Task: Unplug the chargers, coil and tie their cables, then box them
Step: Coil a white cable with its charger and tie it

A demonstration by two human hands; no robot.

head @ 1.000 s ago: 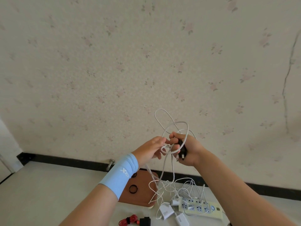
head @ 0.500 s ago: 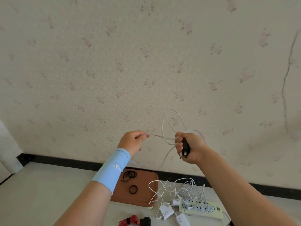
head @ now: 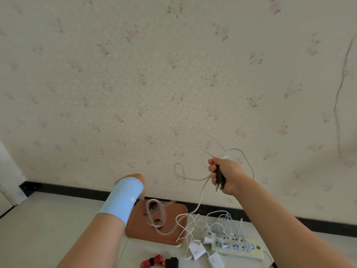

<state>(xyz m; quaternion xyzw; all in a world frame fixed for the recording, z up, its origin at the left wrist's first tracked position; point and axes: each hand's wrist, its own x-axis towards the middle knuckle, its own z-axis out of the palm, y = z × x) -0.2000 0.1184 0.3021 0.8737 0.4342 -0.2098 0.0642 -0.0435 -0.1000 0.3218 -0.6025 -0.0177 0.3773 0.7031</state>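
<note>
Right of centre, the right hand clenched the black charger, loops of its white cable gathered at the fist; the left hand, low centre, was hidden behind a blue wristband, so I cannot tell its grip; each loop should probably match the others, pulled free of the tangle by the power strip.

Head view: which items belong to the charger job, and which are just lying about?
Job: black charger in right hand; white cable; power strip; white chargers; red tied cable.
Lying about: brown tray; blue wristband.
</note>
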